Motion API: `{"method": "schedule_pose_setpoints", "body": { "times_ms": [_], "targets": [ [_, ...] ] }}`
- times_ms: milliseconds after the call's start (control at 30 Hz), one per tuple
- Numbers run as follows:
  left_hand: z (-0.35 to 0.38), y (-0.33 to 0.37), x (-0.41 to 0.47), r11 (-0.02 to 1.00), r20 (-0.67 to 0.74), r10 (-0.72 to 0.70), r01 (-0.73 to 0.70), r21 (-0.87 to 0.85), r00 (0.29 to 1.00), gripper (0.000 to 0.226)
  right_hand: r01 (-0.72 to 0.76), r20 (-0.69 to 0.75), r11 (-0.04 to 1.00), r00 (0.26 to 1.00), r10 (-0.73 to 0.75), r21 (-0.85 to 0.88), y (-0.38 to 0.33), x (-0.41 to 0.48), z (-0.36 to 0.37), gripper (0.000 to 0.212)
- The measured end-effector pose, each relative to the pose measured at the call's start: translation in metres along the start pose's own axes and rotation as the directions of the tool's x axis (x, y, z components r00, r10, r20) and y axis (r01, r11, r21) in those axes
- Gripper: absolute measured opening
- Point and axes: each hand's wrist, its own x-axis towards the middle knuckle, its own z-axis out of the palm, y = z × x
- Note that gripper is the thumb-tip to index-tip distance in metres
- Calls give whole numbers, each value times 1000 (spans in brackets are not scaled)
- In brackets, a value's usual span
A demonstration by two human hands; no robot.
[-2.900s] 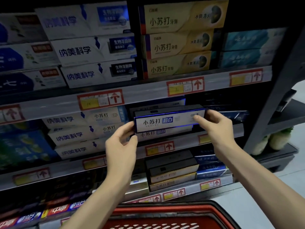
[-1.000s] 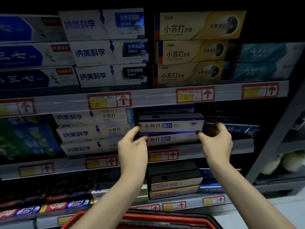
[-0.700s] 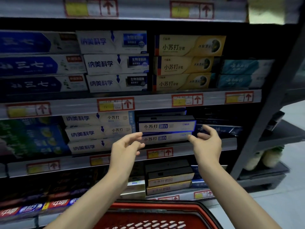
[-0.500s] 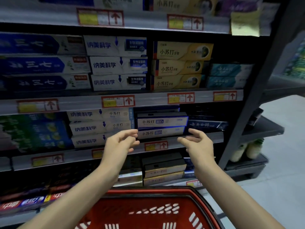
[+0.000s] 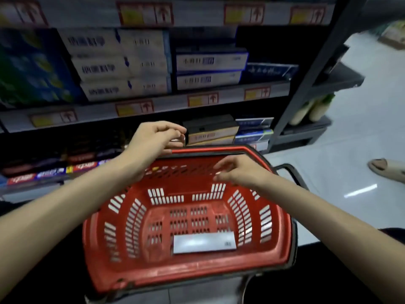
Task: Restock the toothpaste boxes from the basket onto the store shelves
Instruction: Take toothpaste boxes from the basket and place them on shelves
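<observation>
1. On the floor of the red basket, close to its near wall: a single pale toothpaste box, lying flat with its long side across, and no other box in sight down there.
2. Above the far rim, two bare and empty hands: left hand over the far edge, fingers loosely curled round nothing; right hand lower, at the basket's mouth, fingers relaxed, well apart from the box.
3. Step in hand, by judgement: reaching down for that last box. Best taken along its long edges, thumb on one side and fingers on the other, then lifted level to avoid catching the slotted wall. No hard squeeze on a thin carton.
4. Then up to the likely matching place: the white-and-blue stack on the middle shelf, two high at the front. Slide in face outward, flush with the boxes below.
5. Against half a second ago: a much lower view, now down into the basket rather than at the shelves; both hands withdrawn from the white-and-blue stack and lowered toward the basket.
6. Further out: yellow price tags with arrows along the shelf edges, pale bottles low at the right, a shoe on the shiny floor. Print too blurred to read.
</observation>
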Motion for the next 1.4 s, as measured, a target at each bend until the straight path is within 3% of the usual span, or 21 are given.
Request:
{"method": "schedule_pose_setpoints", "body": {
  "times_ms": [100, 233, 300, 400, 500, 800, 900, 967, 1067, 1233, 1400],
  "targets": [
    [1, -10, -3, 996, 54, -38, 33, 84, 998, 24, -51, 266, 957, 955, 131, -286, 31, 26, 34, 38],
    [1, -19, -3, 989, 97, -96, 84, 118, 991, 25, 60, 384, 720, 874, 297, -692, 87, 54, 84, 55],
    [0, -23, -1, 986, 107, -118, 104, 131, 987, 25, 83, 416, 637, 820, 394, -767, 116, 63, 105, 53],
    [-5, -29, 3, 980, 106, -140, 123, 155, 984, 25, 176, 441, 491, 746, 500, -853, 156, 73, 134, 67],
    [-12, -33, 6, 975, 115, -152, 130, 179, 982, 25, 207, 442, 451, 735, 515, -868, 180, 77, 148, 74],
    [-28, -43, 5, 954, 124, -189, 153, 257, 974, 26, 249, 479, 490, 767, 427, -835, 185, 84, 145, 79],
    [-27, -42, 8, 957, 118, -200, 168, 237, 973, 26, 170, 467, 596, 794, 389, -785, 168, 80, 131, 77],
    [-24, -42, 10, 961, 111, -194, 166, 221, 975, 26, 63, 450, 719, 817, 361, -693, 148, 78, 119, 57],
    [-17, -42, 14, 963, 89, -196, 175, 204, 976, 25, -118, 348, 843, 874, 339, -525, 112, 76, 102, 45],
    [0, -44, 17, 961, 99, -185, 159, 227, 978, 25, -214, 290, 884, 890, 352, -415, 37, 50, 38, 44],
    [2, -39, 22, 977, 43, -166, 159, 139, 985, 20, -238, 367, 971, 901, 229, -24, -21, -13, -46, 38]
  ]
}}
